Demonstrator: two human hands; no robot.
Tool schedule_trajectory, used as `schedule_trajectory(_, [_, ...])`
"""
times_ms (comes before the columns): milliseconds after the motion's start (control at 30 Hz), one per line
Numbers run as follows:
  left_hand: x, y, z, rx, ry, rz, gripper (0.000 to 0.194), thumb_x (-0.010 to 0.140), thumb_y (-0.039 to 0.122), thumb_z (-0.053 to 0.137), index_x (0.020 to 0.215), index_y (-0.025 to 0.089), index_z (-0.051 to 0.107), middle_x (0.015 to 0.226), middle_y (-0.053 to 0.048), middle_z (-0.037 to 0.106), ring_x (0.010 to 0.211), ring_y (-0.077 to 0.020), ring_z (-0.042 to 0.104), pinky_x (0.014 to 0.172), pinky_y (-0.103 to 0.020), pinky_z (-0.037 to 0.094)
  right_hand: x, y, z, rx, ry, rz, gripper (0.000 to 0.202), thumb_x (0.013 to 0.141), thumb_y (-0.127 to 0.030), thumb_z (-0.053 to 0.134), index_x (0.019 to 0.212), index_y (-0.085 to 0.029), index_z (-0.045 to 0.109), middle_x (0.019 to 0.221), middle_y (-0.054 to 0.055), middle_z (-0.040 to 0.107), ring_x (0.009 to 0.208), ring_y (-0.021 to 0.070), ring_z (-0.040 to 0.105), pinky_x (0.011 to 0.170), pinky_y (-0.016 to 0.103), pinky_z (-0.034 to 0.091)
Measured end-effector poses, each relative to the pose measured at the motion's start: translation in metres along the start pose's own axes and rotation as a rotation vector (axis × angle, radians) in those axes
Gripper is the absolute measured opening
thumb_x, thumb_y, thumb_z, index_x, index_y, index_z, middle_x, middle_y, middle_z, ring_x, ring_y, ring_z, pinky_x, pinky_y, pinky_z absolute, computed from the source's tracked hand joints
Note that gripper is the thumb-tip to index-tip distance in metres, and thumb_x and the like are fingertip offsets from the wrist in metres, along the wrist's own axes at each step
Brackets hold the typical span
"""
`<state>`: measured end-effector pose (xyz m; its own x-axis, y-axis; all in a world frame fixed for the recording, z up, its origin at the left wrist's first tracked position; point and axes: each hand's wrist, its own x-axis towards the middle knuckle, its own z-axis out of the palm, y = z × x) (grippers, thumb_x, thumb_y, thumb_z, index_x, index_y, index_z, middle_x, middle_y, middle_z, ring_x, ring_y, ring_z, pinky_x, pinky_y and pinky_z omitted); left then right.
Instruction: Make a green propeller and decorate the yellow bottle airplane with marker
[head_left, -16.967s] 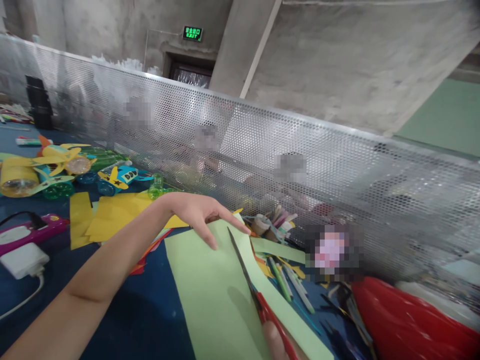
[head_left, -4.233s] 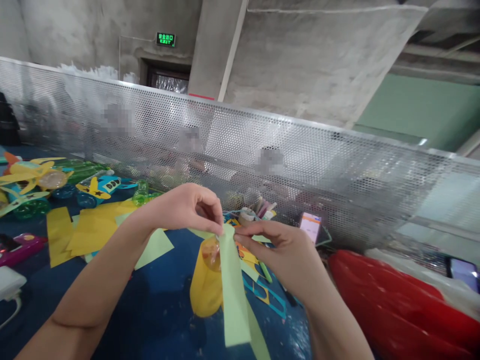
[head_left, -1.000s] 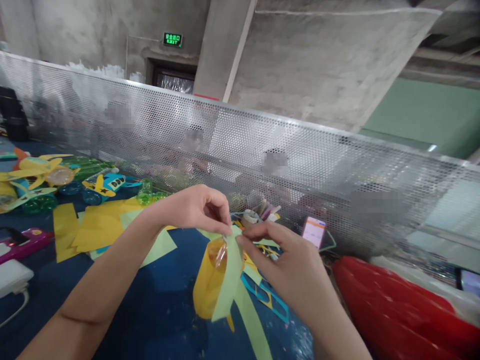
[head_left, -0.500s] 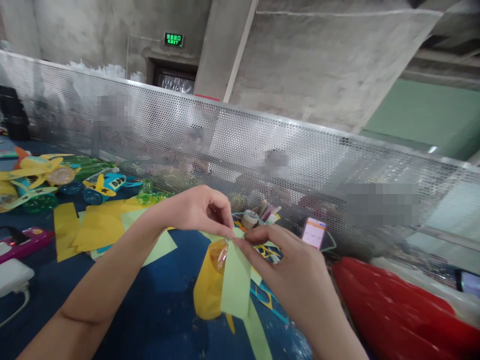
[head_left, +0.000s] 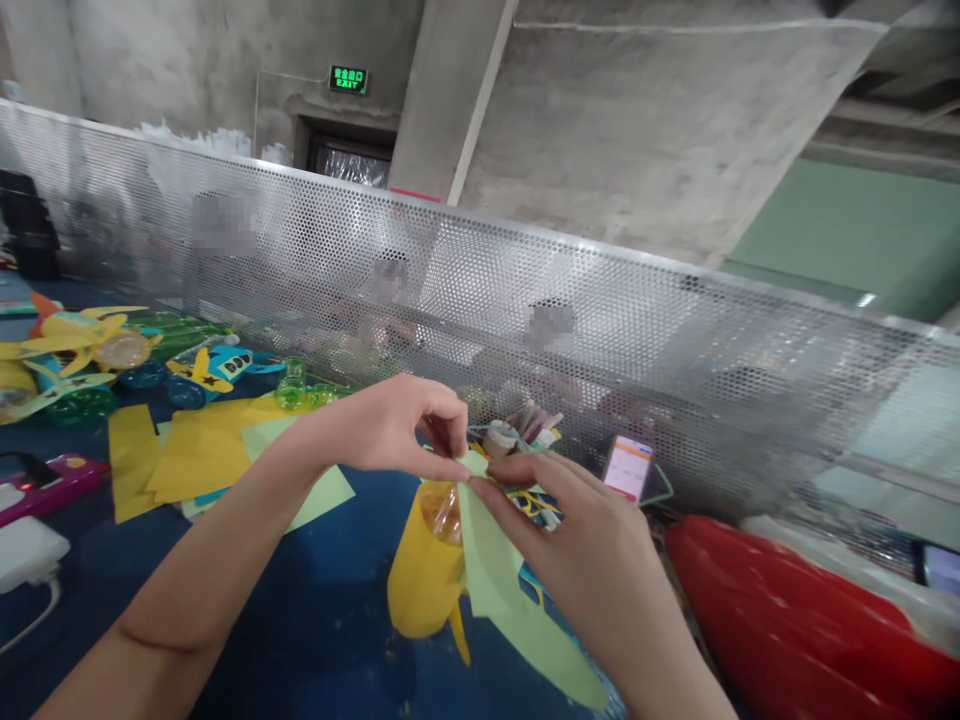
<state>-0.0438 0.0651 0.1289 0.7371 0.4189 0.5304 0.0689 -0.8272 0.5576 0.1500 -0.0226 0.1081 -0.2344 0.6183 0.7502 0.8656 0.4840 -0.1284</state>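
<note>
A light green paper strip (head_left: 491, 580) hangs in front of me, its top edge pinched between the fingertips of both hands. My left hand (head_left: 405, 425) is closed on the upper left of the paper, the other fingers curled. My right hand (head_left: 577, 500) pinches the same edge between thumb and fingers, close to the left fingertips. Just behind and left of the strip stands a clear plastic bottle wrapped in yellow paper (head_left: 421, 580). The bottle's open-looking upper end shows, but the paper covers part of its right side. A narrow yellow piece (head_left: 460, 630) sticks out below.
Yellow paper sheets (head_left: 202, 450) lie at left, near finished bottle planes (head_left: 221, 372) and a magenta power strip (head_left: 56, 485). A phone (head_left: 628, 467) leans at the back right. A red plastic bag (head_left: 795, 620) lies at right. A perforated metal partition (head_left: 480, 290) edges the table.
The green paper's lower end has swung right, and the strip now bends and curls outward. More of the yellow-wrapped bottle shows. Both hands have stayed almost in place.
</note>
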Motion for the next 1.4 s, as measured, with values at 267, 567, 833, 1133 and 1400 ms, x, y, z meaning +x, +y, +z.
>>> schedule_trajectory(267, [0.0,-0.005,-0.005,-0.069,-0.028,-0.026,0.017,0.074,0.029,0.076,0.076,0.016,0.066,0.083,-0.002,0.064,0.077,-0.0121,0.062,0.071,-0.023,0.053,0.002,0.004,0.0,0.119,-0.051,0.052,0.017,0.087,-0.028,0.054,0.077,-0.024,0.067,0.078,0.002,0.073,0.076,0.0189,0.07,0.065,0.029,0.054])
schedule_trajectory(567, [0.003,-0.011,-0.006,-0.201,-0.084,-0.035,0.012,0.074,0.025,0.076,0.075,0.016,0.067,0.099,-0.007,0.07,0.093,-0.0167,0.065,0.075,-0.025,0.052,0.003,0.0,-0.002,0.089,-0.049,0.036,0.017,0.087,-0.025,0.052,0.076,-0.024,0.064,0.075,0.001,0.072,0.072,0.0169,0.069,0.065,0.028,0.053])
schedule_trajectory(833, [0.004,-0.011,-0.005,-0.266,-0.084,-0.117,0.015,0.07,0.024,0.079,0.074,0.016,0.067,0.083,-0.004,0.071,0.087,-0.017,0.067,0.073,-0.025,0.054,0.002,-0.001,-0.001,0.083,-0.058,0.022,0.018,0.088,-0.024,0.05,0.076,-0.024,0.064,0.076,0.001,0.072,0.074,0.0175,0.069,0.068,0.029,0.053])
schedule_trajectory(1133, [0.004,-0.027,-0.01,-0.408,-0.144,-0.116,0.009,0.073,0.017,0.075,0.081,0.015,0.072,0.093,-0.008,0.075,0.095,-0.0177,0.069,0.083,-0.028,0.055,0.001,-0.002,-0.002,0.06,-0.075,0.022,0.015,0.089,-0.022,0.054,0.078,-0.023,0.065,0.077,0.0,0.071,0.073,0.015,0.068,0.067,0.026,0.051])
schedule_trajectory(1400, [0.005,-0.037,-0.012,-0.421,-0.135,-0.1,0.012,0.076,0.024,0.074,0.083,0.014,0.073,0.097,-0.012,0.075,0.092,-0.0204,0.07,0.082,-0.032,0.056,0.0,-0.005,-0.003,0.026,-0.065,-0.014,0.016,0.09,-0.02,0.053,0.081,-0.022,0.065,0.079,0.0,0.071,0.075,0.0138,0.068,0.068,0.024,0.051])
